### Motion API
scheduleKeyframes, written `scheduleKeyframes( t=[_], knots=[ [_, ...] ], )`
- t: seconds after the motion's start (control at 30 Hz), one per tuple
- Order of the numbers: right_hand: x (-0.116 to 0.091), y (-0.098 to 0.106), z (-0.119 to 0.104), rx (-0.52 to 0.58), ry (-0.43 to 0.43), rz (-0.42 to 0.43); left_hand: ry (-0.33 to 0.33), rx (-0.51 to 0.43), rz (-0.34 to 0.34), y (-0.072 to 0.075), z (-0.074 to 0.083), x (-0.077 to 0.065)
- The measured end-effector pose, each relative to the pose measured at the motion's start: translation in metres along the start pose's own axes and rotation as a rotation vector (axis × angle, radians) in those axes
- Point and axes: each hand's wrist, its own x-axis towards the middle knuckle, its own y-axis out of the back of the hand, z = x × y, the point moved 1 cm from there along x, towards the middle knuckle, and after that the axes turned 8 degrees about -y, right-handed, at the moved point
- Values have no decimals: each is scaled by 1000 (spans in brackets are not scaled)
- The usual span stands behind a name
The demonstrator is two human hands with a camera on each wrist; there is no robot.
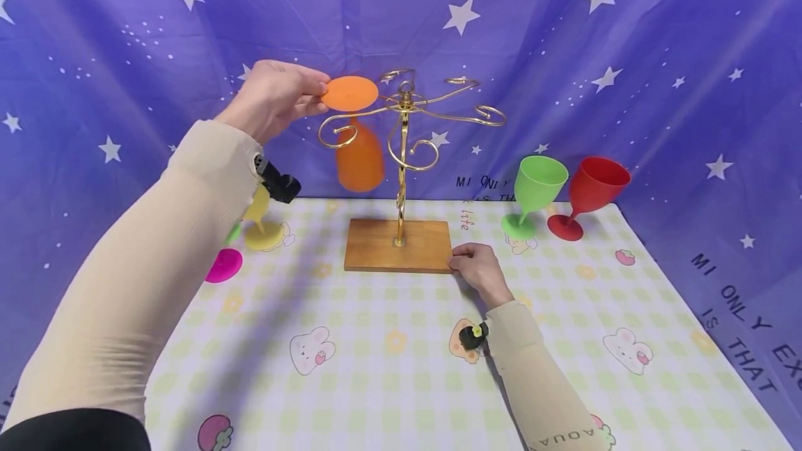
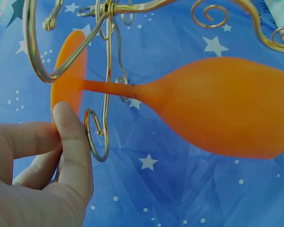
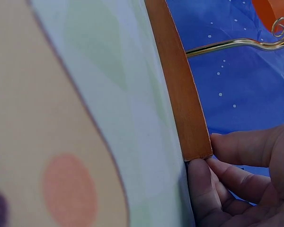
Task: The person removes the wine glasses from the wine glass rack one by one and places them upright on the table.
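Note:
My left hand point(image 1: 272, 96) pinches the rim of an orange goblet's round foot between thumb and fingers. Bowl downward, the orange goblet point(image 1: 360, 164) hangs beside the left arm of a gold hook rack point(image 1: 402, 186). In the left wrist view, a curled gold hook point(image 2: 33, 52) crosses in front of the goblet's foot, and the stem point(image 2: 106, 88) runs toward the bowl. Low on the right, my right hand point(image 1: 481, 271) grips the front right corner of the rack's wooden base point(image 1: 370, 246), thumb and fingers on either face of the board in the right wrist view.
A green goblet point(image 1: 540, 179) and a red goblet point(image 1: 595, 186) stand upright at the right. Behind my left sleeve, a yellow goblet point(image 1: 263, 234), a magenta foot point(image 1: 224, 265) and a bit of green show partly. A star-patterned curtain point(image 1: 401, 12) closes off the back.

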Motion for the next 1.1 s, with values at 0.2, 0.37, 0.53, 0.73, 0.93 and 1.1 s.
scheduleKeyframes(
  t=[0.2,0.37,0.53,0.73,0.93,1.1],
  knots=[
    [0,0,0,-14,-5,9,1,-46,8,12,-7,-10],
    [0,0,2,-21,-8,16,17,-87,21,25,-12,-17],
    [0,1,3,-23,-6,18,50,-149,23,40,-16,-21],
    [0,1,3,1,2,3,75,-232,20,58,-23,-29],
    [-1,1,1,-4,2,5,45,-287,12,67,-38,-37],
    [0,2,1,0,0,-2,40,-317,-7,68,-53,-44]
  ],
)
